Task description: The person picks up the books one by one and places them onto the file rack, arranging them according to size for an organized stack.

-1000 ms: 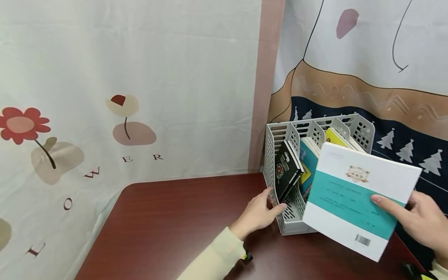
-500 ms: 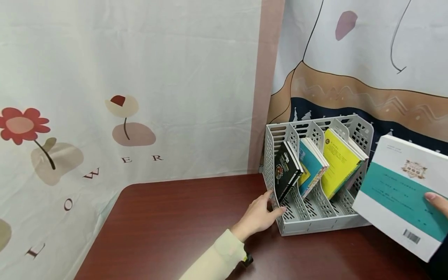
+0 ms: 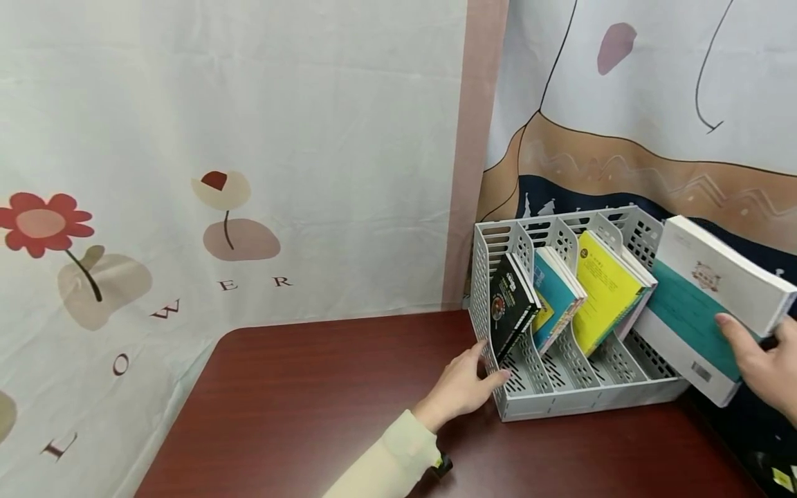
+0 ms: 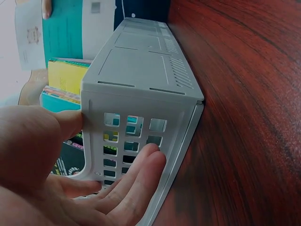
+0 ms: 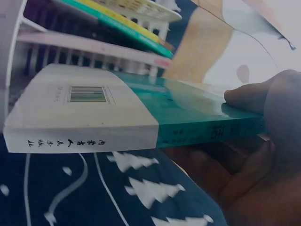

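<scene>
My left hand (image 3: 461, 387) grips the near left edge of a light grey divided book rack (image 3: 591, 401). In the left wrist view, the fingers (image 4: 146, 179) lie along its perforated outer wall. My right hand (image 3: 762, 360) holds a thick white-and-teal book (image 3: 691, 297) by its spine side, thumb on the cover. That book tilts at the rack's right end and overlaps the rightmost compartment in the head view. Its barcode and white lower spine show in the right wrist view. Black books (image 3: 512, 304), a blue book (image 3: 554, 297) and a yellow book (image 3: 604, 290) lean in separate compartments.
The rack stands on a dark red-brown table (image 3: 324, 387), against a hanging cloth (image 3: 735, 180) with a hill pattern. A pale printed curtain (image 3: 349, 173) borders the table's far side. At the right, dark navy cloth lies past the table edge.
My right hand first carried the white-and-teal book right, away from the rack's front, then turned it and brought it back left to the rack's right end. The left hand stays on the rack.
</scene>
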